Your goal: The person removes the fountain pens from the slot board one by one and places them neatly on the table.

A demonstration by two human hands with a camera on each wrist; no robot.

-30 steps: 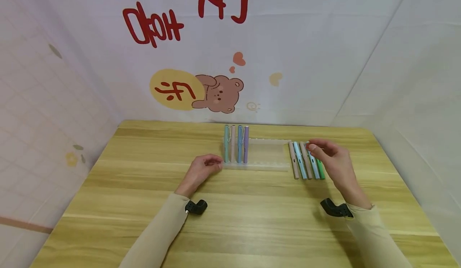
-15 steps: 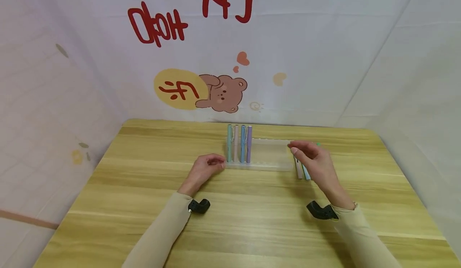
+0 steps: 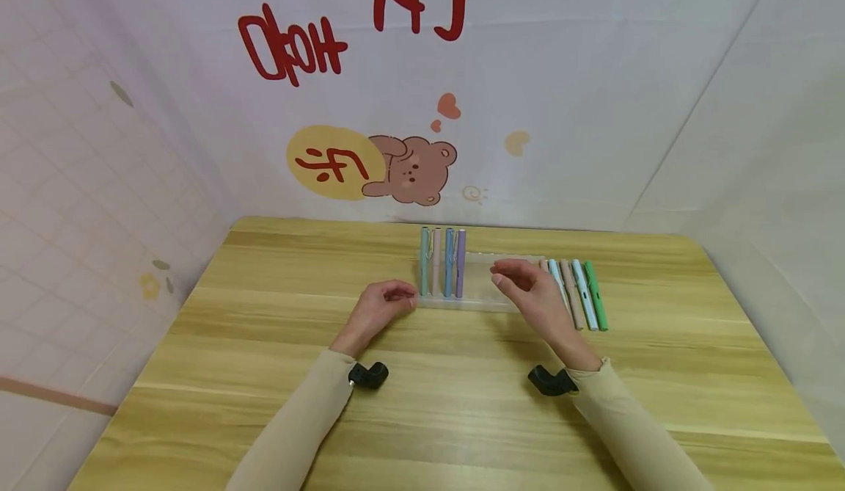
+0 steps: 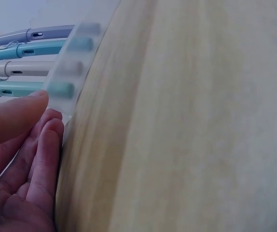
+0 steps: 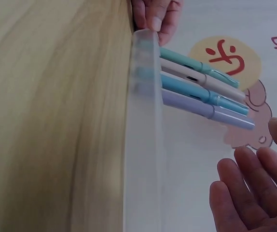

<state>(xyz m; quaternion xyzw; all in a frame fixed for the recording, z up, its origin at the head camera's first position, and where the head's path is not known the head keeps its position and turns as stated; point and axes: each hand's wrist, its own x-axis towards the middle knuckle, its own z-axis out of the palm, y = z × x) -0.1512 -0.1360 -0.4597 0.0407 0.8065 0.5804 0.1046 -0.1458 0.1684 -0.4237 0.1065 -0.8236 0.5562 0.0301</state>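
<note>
Clear rack (image 3: 478, 305), tabletop (image 3: 449, 410): four pens (image 3: 449, 267) upright, caps up.
Left hand (image 3: 378, 311) at its left end, grip we cannot tell; right hand (image 3: 538, 302), fingers parted, partly hides rack and two of five pens (image 3: 584, 295) lying right, lengthwise away from us.

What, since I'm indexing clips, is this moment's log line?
left hand: at rack end; right hand: empty, near rack; rack: four pens; table: five pens

My sleeves (image 3: 290, 410) are matt cloth; my wrist mounts (image 3: 553, 381) look like dull, hard plastic. The rack (image 5: 143, 169) is smooth, frosted, translucent plastic, and the pens (image 5: 208, 112) in it smooth plastic with a soft sheen, their clips (image 5: 225, 77) metallic. My tabletop (image 3: 429, 417) shows lightly glossy wood grain; the backdrop (image 3: 561, 73) looks like creased matt cloth.
</note>
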